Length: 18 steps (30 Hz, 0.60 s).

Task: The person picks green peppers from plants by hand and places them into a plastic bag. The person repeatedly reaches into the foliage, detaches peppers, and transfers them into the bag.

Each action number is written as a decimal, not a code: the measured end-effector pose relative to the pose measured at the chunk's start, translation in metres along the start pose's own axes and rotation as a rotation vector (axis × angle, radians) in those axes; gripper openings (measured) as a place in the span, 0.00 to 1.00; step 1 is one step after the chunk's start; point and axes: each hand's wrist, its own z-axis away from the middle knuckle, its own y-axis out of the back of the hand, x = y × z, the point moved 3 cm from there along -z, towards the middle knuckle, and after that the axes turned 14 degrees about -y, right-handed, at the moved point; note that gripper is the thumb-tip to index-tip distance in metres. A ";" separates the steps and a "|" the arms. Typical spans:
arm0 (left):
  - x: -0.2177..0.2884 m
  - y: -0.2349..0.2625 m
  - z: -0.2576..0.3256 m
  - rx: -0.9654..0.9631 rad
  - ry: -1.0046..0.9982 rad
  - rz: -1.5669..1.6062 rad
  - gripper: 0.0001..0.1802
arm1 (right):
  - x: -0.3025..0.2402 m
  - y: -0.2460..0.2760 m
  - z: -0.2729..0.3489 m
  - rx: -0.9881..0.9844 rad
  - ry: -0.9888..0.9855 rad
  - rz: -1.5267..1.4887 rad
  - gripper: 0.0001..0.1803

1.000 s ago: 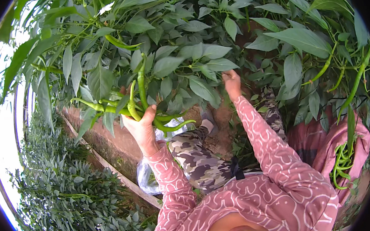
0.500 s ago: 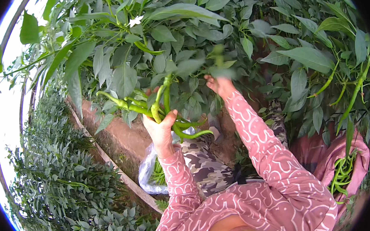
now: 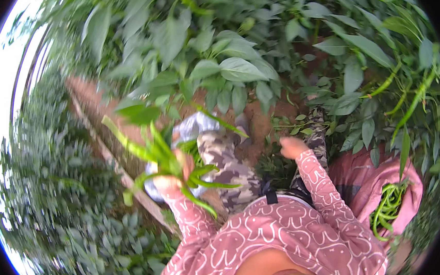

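Note:
My left hand [image 3: 177,173] is closed around a bunch of long green chili peppers [image 3: 160,155]. Their tips stick out on both sides, and motion blurs some of them. Just past that hand, beside my left leg, lies a clear plastic bag [image 3: 198,122] with more green peppers [image 3: 191,150] in it, partly covered by the bunch. My right hand [image 3: 293,148] hangs in front of my right thigh, its fingers curled in and nothing showing in them. It is slightly blurred and apart from the plants.
Leafy pepper plants [image 3: 240,66] fill the far side. More peppers hang on a plant [image 3: 419,103] at the right. A pink cloth bag [image 3: 411,176] at my right side holds green peppers [image 3: 388,204]. A pale strip [image 3: 145,200] edges the soil on the left, with another plant row [image 3: 75,200] beyond.
My left hand has drawn down and left, out of the foliage, with the pepper bunch. My right hand has left the leaves and come down nearer my body. The view has shifted.

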 end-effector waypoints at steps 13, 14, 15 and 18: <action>0.071 -0.012 0.142 1.190 -0.371 -0.622 0.35 | -0.274 0.071 0.117 -0.220 0.870 -0.611 0.28; 0.069 -0.010 0.151 1.296 -0.387 -0.765 0.33 | -0.287 0.056 0.128 -0.178 0.978 -0.585 0.35; 0.067 -0.010 0.160 1.356 -0.423 -0.910 0.31 | -0.307 0.038 0.135 -0.077 1.091 -0.429 0.40; 0.050 0.006 0.186 1.434 -0.461 -0.452 0.20 | -0.333 -0.024 0.119 -0.300 0.904 -0.377 0.36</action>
